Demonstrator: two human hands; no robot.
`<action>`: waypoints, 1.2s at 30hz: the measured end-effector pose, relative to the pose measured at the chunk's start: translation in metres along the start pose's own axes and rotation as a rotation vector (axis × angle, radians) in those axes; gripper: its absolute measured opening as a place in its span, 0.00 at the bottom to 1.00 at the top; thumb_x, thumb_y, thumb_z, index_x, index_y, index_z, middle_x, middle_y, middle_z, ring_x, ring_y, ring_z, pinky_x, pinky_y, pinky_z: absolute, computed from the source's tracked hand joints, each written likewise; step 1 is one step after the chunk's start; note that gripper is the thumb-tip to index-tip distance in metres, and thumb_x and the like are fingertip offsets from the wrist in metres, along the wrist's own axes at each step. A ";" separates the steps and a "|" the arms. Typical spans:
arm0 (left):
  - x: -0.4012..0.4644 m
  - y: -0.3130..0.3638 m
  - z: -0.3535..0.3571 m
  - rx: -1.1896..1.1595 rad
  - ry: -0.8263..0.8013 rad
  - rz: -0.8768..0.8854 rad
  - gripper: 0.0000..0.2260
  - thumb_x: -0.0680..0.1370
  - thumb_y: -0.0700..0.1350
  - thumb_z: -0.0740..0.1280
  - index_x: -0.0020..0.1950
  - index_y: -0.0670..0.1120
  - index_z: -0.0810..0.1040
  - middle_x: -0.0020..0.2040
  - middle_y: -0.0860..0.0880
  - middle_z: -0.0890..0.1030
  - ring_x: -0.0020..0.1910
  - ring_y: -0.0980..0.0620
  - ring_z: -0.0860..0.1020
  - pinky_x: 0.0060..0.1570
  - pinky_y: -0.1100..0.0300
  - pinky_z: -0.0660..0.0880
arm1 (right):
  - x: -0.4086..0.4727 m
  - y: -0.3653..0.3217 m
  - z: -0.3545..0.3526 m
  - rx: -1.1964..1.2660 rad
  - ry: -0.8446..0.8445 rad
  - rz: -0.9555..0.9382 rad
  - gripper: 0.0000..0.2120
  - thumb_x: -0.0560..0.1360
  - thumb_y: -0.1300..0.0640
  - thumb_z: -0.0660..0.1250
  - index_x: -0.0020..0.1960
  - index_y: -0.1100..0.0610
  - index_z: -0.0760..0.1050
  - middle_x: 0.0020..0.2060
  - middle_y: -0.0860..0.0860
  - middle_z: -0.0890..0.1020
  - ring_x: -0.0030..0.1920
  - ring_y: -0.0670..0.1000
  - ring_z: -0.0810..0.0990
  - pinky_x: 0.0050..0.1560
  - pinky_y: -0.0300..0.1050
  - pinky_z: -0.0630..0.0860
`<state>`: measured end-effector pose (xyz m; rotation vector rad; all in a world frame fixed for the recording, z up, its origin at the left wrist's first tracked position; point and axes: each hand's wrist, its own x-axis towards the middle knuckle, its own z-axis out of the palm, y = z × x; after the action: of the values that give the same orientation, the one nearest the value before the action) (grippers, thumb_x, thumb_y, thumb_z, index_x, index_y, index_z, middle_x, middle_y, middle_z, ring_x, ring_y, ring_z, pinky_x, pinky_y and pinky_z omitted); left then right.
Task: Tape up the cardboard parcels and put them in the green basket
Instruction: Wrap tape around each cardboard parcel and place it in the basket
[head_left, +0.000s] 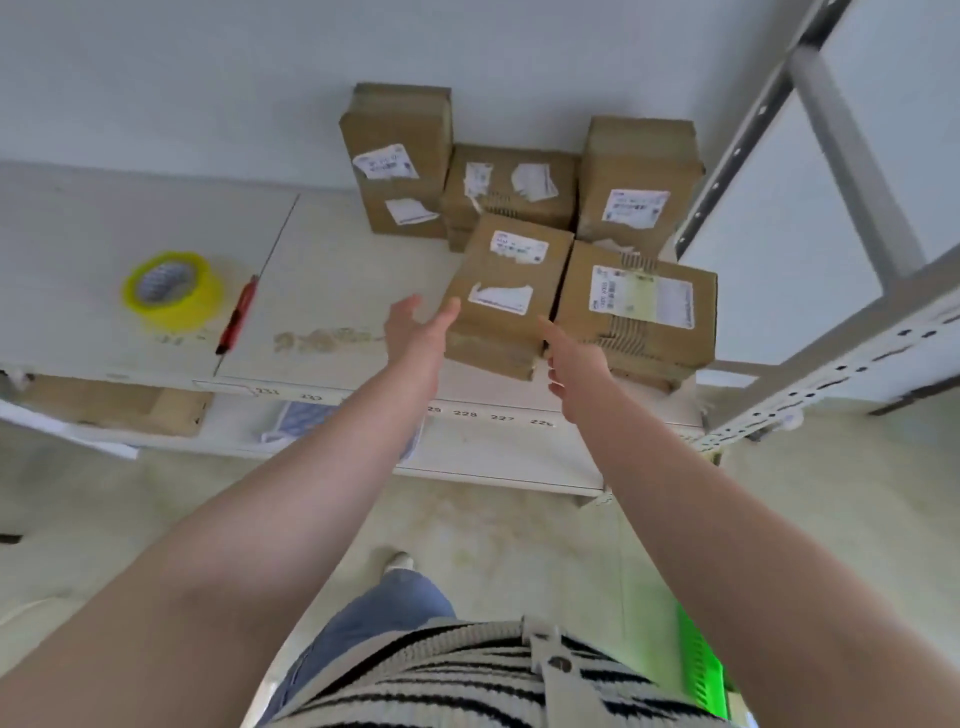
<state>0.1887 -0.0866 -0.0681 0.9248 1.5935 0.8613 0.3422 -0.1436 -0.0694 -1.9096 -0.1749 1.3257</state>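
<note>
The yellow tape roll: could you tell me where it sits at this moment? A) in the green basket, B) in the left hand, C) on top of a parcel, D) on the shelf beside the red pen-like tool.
D: the yellow tape roll lies on the white shelf, left of the red tool, away from both hands.
</note>
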 end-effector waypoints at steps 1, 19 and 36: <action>0.015 0.005 -0.003 0.050 -0.047 -0.001 0.31 0.76 0.55 0.72 0.75 0.48 0.66 0.75 0.48 0.67 0.72 0.47 0.68 0.62 0.58 0.65 | 0.000 -0.001 0.013 0.019 0.033 0.013 0.29 0.70 0.36 0.71 0.57 0.58 0.70 0.42 0.49 0.75 0.39 0.49 0.72 0.38 0.43 0.74; 0.093 0.021 -0.084 0.250 -0.064 -0.004 0.30 0.69 0.61 0.76 0.57 0.46 0.63 0.56 0.48 0.75 0.52 0.45 0.76 0.46 0.55 0.69 | -0.051 0.023 0.124 -0.021 0.072 -0.320 0.14 0.75 0.50 0.72 0.55 0.57 0.79 0.49 0.51 0.82 0.50 0.48 0.79 0.45 0.39 0.71; 0.132 0.054 -0.205 -0.141 -0.128 -0.135 0.24 0.75 0.62 0.69 0.60 0.44 0.76 0.54 0.47 0.83 0.53 0.48 0.82 0.50 0.53 0.79 | -0.006 -0.083 0.217 0.159 -0.743 -0.112 0.21 0.76 0.43 0.66 0.63 0.54 0.77 0.58 0.54 0.83 0.58 0.55 0.82 0.58 0.54 0.79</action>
<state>-0.0239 0.0404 -0.0378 0.7485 1.4485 0.7937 0.1822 0.0228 -0.0413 -1.1849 -0.5184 1.8511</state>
